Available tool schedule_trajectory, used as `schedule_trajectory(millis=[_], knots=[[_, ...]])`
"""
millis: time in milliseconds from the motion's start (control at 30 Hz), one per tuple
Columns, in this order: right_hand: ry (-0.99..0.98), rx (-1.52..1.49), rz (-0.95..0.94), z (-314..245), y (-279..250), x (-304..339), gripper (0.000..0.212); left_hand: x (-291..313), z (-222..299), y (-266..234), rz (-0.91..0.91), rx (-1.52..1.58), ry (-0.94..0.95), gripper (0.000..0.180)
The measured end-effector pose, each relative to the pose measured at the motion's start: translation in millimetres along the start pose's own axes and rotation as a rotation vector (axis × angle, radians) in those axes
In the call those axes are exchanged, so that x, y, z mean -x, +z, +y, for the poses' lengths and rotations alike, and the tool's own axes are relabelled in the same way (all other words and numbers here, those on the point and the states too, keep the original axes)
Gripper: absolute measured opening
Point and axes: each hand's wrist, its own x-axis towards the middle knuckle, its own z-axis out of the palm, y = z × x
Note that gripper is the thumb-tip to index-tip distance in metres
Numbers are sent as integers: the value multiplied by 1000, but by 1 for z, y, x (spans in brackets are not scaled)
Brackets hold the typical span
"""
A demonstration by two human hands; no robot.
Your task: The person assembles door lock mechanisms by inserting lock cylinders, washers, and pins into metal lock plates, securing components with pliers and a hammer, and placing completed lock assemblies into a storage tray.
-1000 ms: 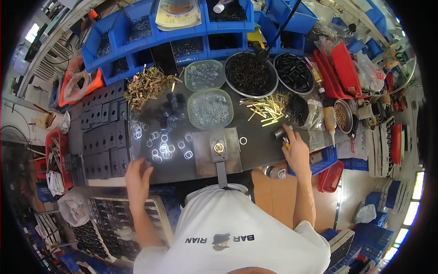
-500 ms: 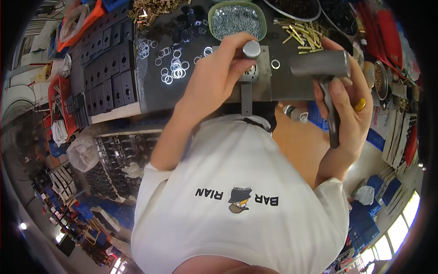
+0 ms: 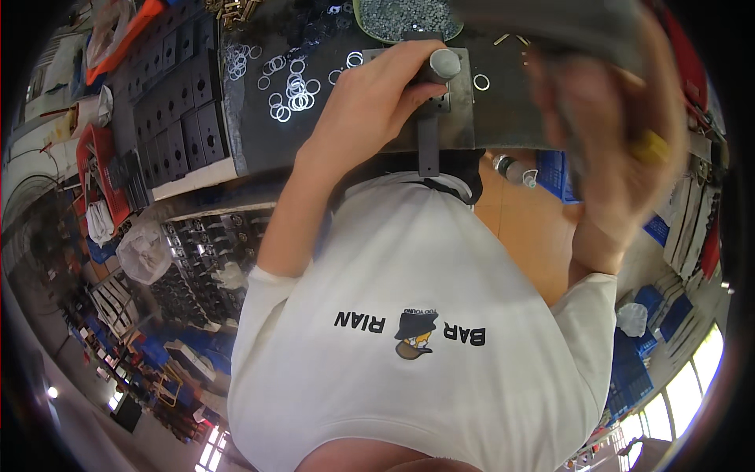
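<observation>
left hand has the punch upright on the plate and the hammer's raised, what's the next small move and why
Probably bring the hammer down squarely on the round top of the punch. The left hand holds the punch upright on the steel plate, and the right hand is blurred, gripping the hammer raised close to the camera. The left fingers sit just below the punch top, so the blow should land centred.
</observation>
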Motion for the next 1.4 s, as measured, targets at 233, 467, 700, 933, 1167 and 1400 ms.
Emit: schedule_trajectory(millis=[233,467,700,933,1167,1400], knots=[[45,-292,-280,15,-4,4,40,1,0,-4,-23,-94,-23,34],[42,-80,-445,40,2,-2,43,0,12,-4,-20,-26,-112,35],[178,-358,-163,49,8,11,45,1,9,7,30,28,-148,36],[-114,-161,-67,36,1,12,43,0,4,6,6,-86,-109,41],[117,-223,-113,6,-4,5,34,-4,11,8,73,-54,-36,41],[102,-105,-284,49,8,8,37,0,11,4,-13,-106,-129,41]])
